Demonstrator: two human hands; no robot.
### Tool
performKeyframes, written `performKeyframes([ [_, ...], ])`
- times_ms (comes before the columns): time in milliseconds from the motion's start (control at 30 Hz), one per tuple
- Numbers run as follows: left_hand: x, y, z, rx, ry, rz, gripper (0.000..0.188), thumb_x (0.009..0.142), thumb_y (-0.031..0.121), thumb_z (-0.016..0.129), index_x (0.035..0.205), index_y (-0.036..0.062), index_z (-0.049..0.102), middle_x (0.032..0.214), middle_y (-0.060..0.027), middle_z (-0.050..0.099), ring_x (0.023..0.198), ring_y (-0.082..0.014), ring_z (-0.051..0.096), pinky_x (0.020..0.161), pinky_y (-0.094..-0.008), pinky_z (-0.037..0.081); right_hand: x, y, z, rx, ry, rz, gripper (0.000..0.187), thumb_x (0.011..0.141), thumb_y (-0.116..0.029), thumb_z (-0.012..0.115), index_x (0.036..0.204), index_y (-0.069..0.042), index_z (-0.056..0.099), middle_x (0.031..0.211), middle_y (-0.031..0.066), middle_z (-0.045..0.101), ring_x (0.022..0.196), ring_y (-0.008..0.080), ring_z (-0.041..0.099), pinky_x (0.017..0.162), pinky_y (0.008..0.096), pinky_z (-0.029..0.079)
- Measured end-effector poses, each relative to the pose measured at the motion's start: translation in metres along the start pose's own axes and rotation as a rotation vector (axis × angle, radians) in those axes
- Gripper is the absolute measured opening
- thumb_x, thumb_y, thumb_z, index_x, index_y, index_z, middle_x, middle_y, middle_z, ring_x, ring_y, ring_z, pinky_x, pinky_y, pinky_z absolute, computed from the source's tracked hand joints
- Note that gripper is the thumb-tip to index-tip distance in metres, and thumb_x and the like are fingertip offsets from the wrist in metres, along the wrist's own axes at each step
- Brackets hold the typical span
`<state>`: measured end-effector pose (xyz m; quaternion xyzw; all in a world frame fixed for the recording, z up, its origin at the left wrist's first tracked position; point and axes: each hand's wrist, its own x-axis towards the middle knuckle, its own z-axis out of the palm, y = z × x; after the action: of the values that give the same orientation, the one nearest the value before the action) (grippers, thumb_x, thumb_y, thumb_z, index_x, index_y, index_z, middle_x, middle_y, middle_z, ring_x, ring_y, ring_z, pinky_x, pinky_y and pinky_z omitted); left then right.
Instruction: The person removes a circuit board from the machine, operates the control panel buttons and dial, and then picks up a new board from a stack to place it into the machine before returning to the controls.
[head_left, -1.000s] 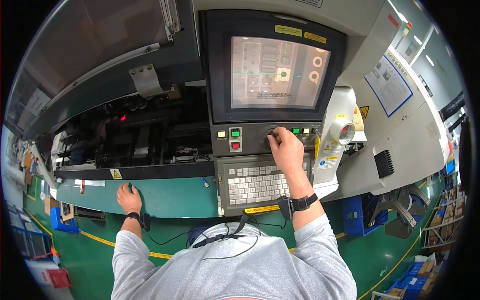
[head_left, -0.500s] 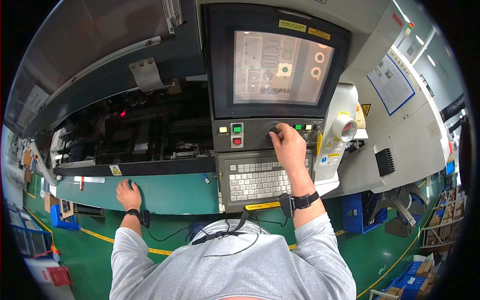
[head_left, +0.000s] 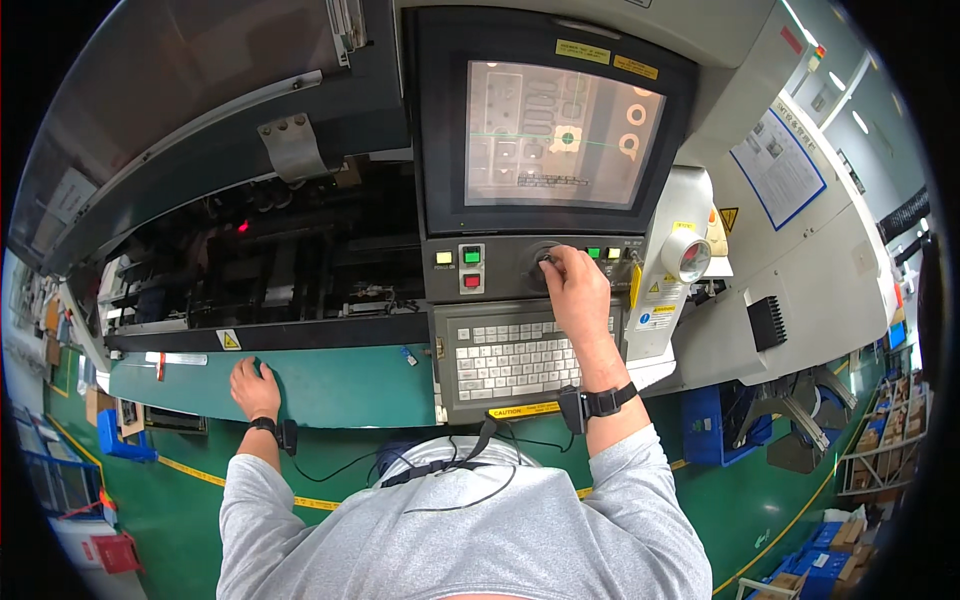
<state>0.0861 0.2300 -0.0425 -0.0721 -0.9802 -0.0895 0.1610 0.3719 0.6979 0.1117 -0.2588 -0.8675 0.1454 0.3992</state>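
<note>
My right hand [head_left: 580,288] reaches over the keyboard [head_left: 512,365] to the machine's control panel. Its thumb and fingers close on a dark round control knob [head_left: 541,264], partly hidden behind the fingertips. My left hand [head_left: 255,388] lies with fingers apart on the green shelf [head_left: 335,388] and holds nothing. Above the panel, the monitor [head_left: 560,130] displays a magnified grey board pattern, with a green crosshair on a bright pad. Left of the knob sit a green button [head_left: 472,256] and a red button [head_left: 472,282].
The machine's dark open bay [head_left: 290,260] lies behind the shelf, with a raised cover [head_left: 200,100] above. A white post with a round red-centred switch [head_left: 690,256] stands right of the panel. A small blue item [head_left: 408,355] and a clear strip [head_left: 185,359] lie on the shelf.
Both hands keep their places, the right one still on the knob. The whole view has shifted very slightly; the monitor picture looks the same.
</note>
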Motion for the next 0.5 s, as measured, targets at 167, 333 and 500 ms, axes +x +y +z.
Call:
performKeyframes([
  [167,0.001,0.000,0.001,0.006,-0.007,0.000,0.033,0.091,0.025,0.059,0.118,0.0073,0.062,0.130,-0.0096,0.057,0.126,-0.0300,0.048,0.105,-0.0459,0.037,-0.024,0.001,-0.012,-0.059,0.008,0.007,0.020,0.081,-0.013,0.075,0.097,-0.004,0.065,0.084,0.0092,0.064,0.078,0.0271,0.064,0.069,0.0370,0.052],
  [333,0.001,-0.002,0.004,0.002,-0.009,-0.001,0.032,0.091,0.025,0.059,0.118,0.0073,0.062,0.130,-0.0096,0.057,0.125,-0.0300,0.048,0.104,-0.0461,0.038,-0.060,-0.007,-0.010,-0.192,0.028,-0.068,0.034,0.080,-0.016,0.076,0.110,-0.006,0.065,0.115,0.0147,0.057,0.111,0.0358,0.051,0.093,0.0456,0.045],
  [500,0.001,-0.003,0.006,0.009,0.003,0.012,0.033,0.091,0.025,0.059,0.118,0.0078,0.061,0.130,-0.0095,0.057,0.125,-0.0300,0.048,0.104,-0.0460,0.038,-0.076,-0.018,0.002,-0.267,-0.040,-0.064,0.062,0.080,-0.033,0.076,0.133,-0.010,0.054,0.141,0.0187,0.041,0.133,0.0426,0.034,0.109,0.0566,0.029],
])
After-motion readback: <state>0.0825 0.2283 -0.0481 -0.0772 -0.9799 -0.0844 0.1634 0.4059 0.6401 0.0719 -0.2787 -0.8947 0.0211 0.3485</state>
